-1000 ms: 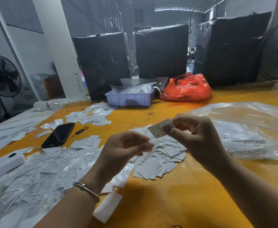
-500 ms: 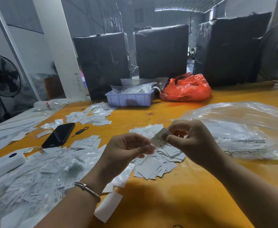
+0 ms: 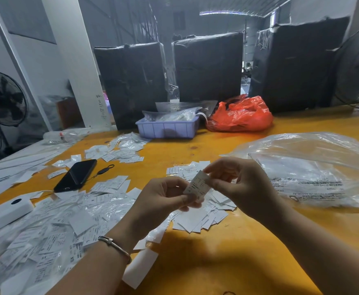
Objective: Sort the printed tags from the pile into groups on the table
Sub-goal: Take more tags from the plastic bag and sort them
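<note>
Your left hand (image 3: 163,201) and right hand (image 3: 238,184) both pinch one tag (image 3: 197,185); groups (image 3: 204,211) lie beneath, a big pile (image 3: 53,231) left remains.

Tag (image 3: 197,185) pinched between fingers of left hand (image 3: 161,201) and right hand (image 3: 240,184), above the table (image 3: 195,262). Directly under the fingers, a tag group (image 3: 206,213). Left of the fingers, big loose pile (image 3: 46,237); phone (image 3: 76,175) farther left and behind, white box (image 3: 4,211) at left edge. Behind-left of the fingers, another tag group (image 3: 119,151). Beyond the fingers, tray (image 3: 168,129), bag (image 3: 240,114) beside it on its right. Right of the fingers, plastic bag (image 3: 312,169) lying on the table.
</note>
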`<state>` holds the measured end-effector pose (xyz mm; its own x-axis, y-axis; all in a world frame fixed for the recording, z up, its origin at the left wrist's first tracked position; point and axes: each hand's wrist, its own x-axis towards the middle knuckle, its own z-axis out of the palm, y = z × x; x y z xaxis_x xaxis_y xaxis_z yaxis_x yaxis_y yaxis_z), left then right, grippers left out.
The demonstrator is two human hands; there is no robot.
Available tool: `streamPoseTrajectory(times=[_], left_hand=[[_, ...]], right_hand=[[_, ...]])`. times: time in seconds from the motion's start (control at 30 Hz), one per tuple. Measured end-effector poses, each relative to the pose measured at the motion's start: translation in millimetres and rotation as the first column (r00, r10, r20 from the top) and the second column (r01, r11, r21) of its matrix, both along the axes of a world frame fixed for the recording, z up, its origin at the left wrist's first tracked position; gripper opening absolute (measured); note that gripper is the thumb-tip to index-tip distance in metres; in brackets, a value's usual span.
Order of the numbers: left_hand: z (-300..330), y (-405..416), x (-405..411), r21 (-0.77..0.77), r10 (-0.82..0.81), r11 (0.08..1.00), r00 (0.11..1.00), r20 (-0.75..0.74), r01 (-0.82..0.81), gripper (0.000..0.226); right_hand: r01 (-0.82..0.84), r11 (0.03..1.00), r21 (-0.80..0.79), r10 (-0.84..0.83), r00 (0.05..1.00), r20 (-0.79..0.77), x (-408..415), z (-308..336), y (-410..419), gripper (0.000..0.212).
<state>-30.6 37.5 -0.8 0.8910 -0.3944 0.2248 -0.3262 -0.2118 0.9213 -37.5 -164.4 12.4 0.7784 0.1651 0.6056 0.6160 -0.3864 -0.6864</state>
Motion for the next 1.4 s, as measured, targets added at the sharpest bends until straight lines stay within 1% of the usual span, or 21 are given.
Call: streamPoseTrajectory(times=[0.1, 0.17, 0.23, 0.33, 0.43, 0.53, 0.6, 0.7, 0.77, 0.83, 0.87, 0.9, 0.93, 0.97, 1.03, 1.1, 1.13, 1.2, 1.3, 1.33, 1.4], left_hand=[[2, 0, -2, -0.042, -0.003, 0.999, 1.000, -0.024, 0.002, 0.026], [2, 0, -2, -0.036, -0.004, 0.999, 1.000, -0.024, 0.004, 0.027], [2, -1, -2, -0.035, -0.004, 0.999, 1.000, -0.024, 0.003, 0.025], [2, -1, -2, -0.052, 0.002, 0.999, 1.000, -0.029, -0.003, 0.029], [2, 0, -1, -0.047, 0.016, 0.999, 1.000, -0.026, -0.017, 0.028], [2, 0, 0, -0.069, 0.033, 0.997, 0.999, -0.039, -0.036, 0.029], [2, 0, 0, -0.096, 0.041, 0.994, 0.998, -0.048, -0.046, 0.030], [2, 0, 0, -0.084, 0.053, 0.995, 0.998, -0.045, -0.057, 0.029], [1, 0, 1, -0.059, 0.066, 0.996, 0.997, -0.045, -0.068, 0.022], [1, 2, 3, -0.028, 0.097, 0.995, 0.995, -0.039, -0.098, 0.009], [2, 4, 4, -0.012, 0.127, 0.992, 0.992, -0.027, -0.128, 0.010], [3, 7, 5, 0.004, 0.167, 0.986, 0.986, -0.010, -0.167, 0.014], [3, 10, 7, 0.016, 0.218, 0.976, 0.976, 0.015, -0.218, 0.015], [5, 12, 7, 0.020, 0.274, 0.961, 0.961, 0.039, -0.275, 0.014], [7, 15, 8, 0.021, 0.379, 0.924, 0.922, 0.078, -0.381, 0.015], [6, 20, 10, 0.076, 0.474, 0.870, 0.869, 0.145, -0.487, 0.021], [5, 24, 11, 0.133, 0.509, 0.834, 0.839, 0.192, -0.536, 0.023], [3, 30, 14, 0.287, 0.544, 0.741, 0.794, 0.272, -0.607, 0.024], [0, 35, 16, 0.521, 0.552, 0.550, 0.753, 0.359, -0.652, 0.035], [-2, 35, 17, 0.557, 0.549, 0.504, 0.743, 0.384, -0.660, 0.037], [-4, 34, 18, 0.570, 0.541, 0.473, 0.732, 0.414, -0.672, 0.034]], right_hand=[[0.050, 0.996, -0.073, -0.045, 0.997, 0.066, -2, -1, 2, 0.013], [0.061, 0.989, -0.134, -0.048, 0.994, 0.098, -3, -3, 4, 0.014], [0.071, 0.984, -0.162, -0.053, 0.992, 0.114, -4, -4, 6, 0.020], [0.079, 0.994, -0.070, -0.071, 0.992, 0.109, -4, -3, 5, 0.030], [0.086, 0.995, -0.058, -0.078, 0.990, 0.117, -4, -2, 4, 0.022], [0.060, 0.991, -0.123, -0.050, 0.995, 0.087, -4, -5, 7, 0.018], [0.000, 0.988, -0.156, 0.005, 1.000, 0.030, -3, -5, 8, 0.019], [-0.115, 0.979, -0.166, 0.108, 0.993, -0.054, 0, -5, 5, 0.015], [-0.136, 0.980, -0.144, 0.127, 0.989, -0.070, 1, -6, 4, 0.011], [-0.057, 0.995, -0.081, 0.053, 0.997, -0.049, 4, -10, 3, 0.011], [-0.002, 0.997, -0.071, -0.001, 0.999, -0.046, 6, -12, 1, 0.011], [0.034, 0.994, -0.100, -0.040, 0.998, -0.058, 8, -13, 1, 0.014], [0.039, 0.984, -0.175, -0.055, 0.995, -0.086, 9, -16, 1, 0.018], [0.013, 0.959, -0.283, -0.050, 0.991, -0.126, 9, -18, 2, 0.024], [-0.083, 0.867, -0.492, -0.012, 0.982, -0.187, 8, -24, 7, 0.040], [-0.135, 0.789, -0.599, 0.023, 0.981, -0.191, 7, -27, 13, 0.053], [-0.133, 0.769, -0.626, 0.030, 0.984, -0.173, 7, -28, 15, 0.055], [-0.097, 0.731, -0.675, 0.039, 0.994, -0.100, 6, -28, 18, 0.052], [-0.031, 0.673, -0.739, 0.039, 0.999, -0.007, 3, -29, 22, 0.047], [-0.019, 0.664, -0.747, 0.042, 0.999, 0.012, 2, -29, 23, 0.043], [-0.005, 0.659, -0.752, 0.058, 0.997, 0.043, 2, -29, 24, 0.034]])
